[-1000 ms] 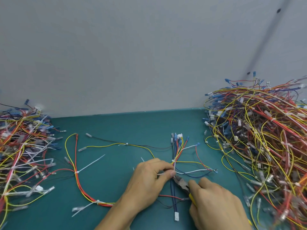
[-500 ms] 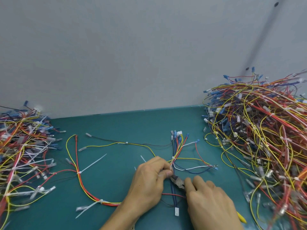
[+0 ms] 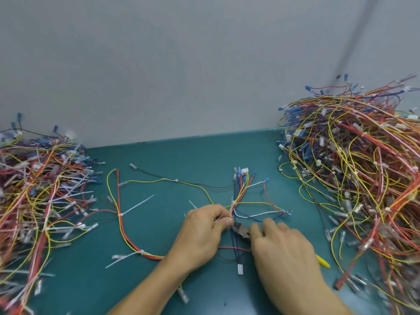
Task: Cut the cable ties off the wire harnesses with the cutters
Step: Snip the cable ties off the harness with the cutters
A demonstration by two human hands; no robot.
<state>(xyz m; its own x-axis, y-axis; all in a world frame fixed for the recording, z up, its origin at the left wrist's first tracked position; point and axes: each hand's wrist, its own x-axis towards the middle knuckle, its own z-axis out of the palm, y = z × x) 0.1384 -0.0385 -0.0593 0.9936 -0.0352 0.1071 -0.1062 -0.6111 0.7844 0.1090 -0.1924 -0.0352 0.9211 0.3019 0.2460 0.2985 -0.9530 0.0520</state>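
One wire harness [image 3: 241, 192] of yellow, red, blue and white wires lies spread on the green mat [image 3: 172, 160] in front of me. My left hand [image 3: 202, 235] pinches its white cable tie [image 3: 231, 209] at the point where the wires bunch. My right hand [image 3: 284, 253] grips the cutters [image 3: 241, 230]; their metal jaws point up-left and sit right at my left fingertips. A yellow handle tip [image 3: 322, 262] sticks out past my right hand. More white ties [image 3: 138, 204] remain on the harness's left loop.
A large tangled pile of harnesses [image 3: 354, 173] fills the right side. Another pile [image 3: 38, 196] lies at the left edge. A grey wall rises just behind the mat.
My right hand has slid forward and left, bringing the cutter jaws closer to the tie in my left fingers. My left hand stayed on the tie.
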